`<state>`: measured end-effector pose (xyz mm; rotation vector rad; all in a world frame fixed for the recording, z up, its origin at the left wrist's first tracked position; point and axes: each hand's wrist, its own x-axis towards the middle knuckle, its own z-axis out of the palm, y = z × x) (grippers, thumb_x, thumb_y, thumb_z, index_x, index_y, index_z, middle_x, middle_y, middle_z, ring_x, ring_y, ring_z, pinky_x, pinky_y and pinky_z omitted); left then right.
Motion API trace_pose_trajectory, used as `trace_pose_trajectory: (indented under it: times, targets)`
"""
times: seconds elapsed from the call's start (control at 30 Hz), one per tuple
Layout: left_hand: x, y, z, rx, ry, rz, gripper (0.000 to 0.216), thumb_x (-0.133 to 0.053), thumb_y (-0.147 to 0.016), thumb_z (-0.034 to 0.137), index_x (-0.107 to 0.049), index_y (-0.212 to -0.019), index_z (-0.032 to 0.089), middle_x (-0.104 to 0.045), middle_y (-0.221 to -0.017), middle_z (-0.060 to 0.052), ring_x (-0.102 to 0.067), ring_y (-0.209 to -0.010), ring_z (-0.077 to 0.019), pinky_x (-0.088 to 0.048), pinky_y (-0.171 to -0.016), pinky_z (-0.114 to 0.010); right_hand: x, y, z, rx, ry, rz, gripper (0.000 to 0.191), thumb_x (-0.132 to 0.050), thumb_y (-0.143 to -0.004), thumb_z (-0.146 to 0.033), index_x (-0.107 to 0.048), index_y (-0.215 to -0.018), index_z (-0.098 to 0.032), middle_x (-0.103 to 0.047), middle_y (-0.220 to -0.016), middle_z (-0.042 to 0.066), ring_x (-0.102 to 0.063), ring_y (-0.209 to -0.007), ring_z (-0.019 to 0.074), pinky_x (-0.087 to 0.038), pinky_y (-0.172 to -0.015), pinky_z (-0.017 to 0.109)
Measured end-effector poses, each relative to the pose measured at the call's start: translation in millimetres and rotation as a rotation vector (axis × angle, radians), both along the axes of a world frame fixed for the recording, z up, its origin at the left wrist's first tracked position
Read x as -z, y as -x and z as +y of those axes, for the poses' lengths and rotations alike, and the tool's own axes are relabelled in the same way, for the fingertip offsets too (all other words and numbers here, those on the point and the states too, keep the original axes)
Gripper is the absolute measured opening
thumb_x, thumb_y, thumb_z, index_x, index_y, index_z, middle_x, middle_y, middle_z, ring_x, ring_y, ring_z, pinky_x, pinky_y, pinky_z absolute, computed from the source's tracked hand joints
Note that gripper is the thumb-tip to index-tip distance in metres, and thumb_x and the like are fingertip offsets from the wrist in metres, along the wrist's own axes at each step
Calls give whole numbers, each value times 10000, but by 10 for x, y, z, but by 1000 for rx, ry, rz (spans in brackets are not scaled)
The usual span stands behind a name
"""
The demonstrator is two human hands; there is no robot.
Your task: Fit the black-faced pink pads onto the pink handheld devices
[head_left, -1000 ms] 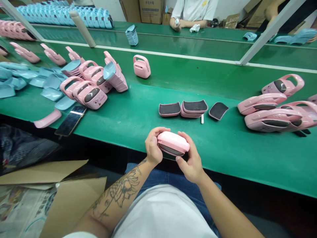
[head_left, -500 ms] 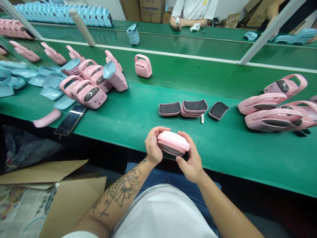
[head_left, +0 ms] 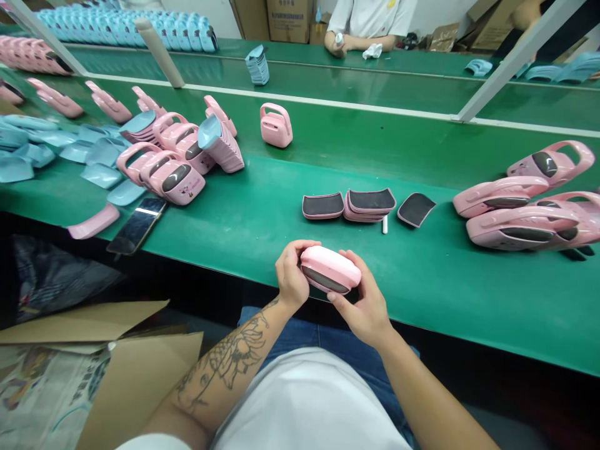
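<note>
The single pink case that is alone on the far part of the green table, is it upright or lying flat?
Upright: the lone pink case stands on its base, with its handle on top.

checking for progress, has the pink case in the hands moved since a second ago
No: the pink case sits just as far below the white stick, held by the left hand and right hand; it only tilted slightly.

A long green bench (head_left: 262, 231) carries a heap of pink cases (head_left: 173, 178) and blue covers (head_left: 94, 156) at the left, with a phone (head_left: 135, 225) near the front edge. One pink case (head_left: 276, 125) stands alone. Dark-faced panels (head_left: 370, 204) and a small white stick (head_left: 385, 225) lie mid-bench, and more pink cases (head_left: 520, 222) lie at the right.
</note>
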<state>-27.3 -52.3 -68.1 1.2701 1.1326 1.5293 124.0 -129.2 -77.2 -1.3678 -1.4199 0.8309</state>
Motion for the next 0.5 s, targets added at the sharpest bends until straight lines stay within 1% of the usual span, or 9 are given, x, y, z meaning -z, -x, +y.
trace_pose_trajectory:
  times: [0.2,0.3,0.5]
  targets:
    - [-32,-13,6,-26,-40,29,455,-310,-1042,257,-743,-949,150,-787,-960,-101,-733,-913,-217,-567,-835,-340,-9,31,-3,10,-21,27,729,-771,-903,-413,-447,-1544,-290,-525,-1568,130,-524,-1432,352,-434,-1201,572]
    - [-15,-17,8,-30,-57,40,445,-309,-1048,265,-730,-950,159,-781,-955,-95,-728,-921,-217,-561,-844,-343,-22,40,-4,13,-31,30,706,-755,-914,-399,-447,-1539,-285,-528,-1560,128,-523,-1428,348,-426,-1203,573]
    - [29,-27,17,-19,-35,39,447,-303,-1055,284,-724,-961,168,-767,-977,-90,-715,-946,-218,-541,-867,-349,-79,41,18,21,-36,-12,695,-752,-899,-374,-459,-1520,-261,-546,-1536,138,-532,-1417,342,-442,-1190,564]
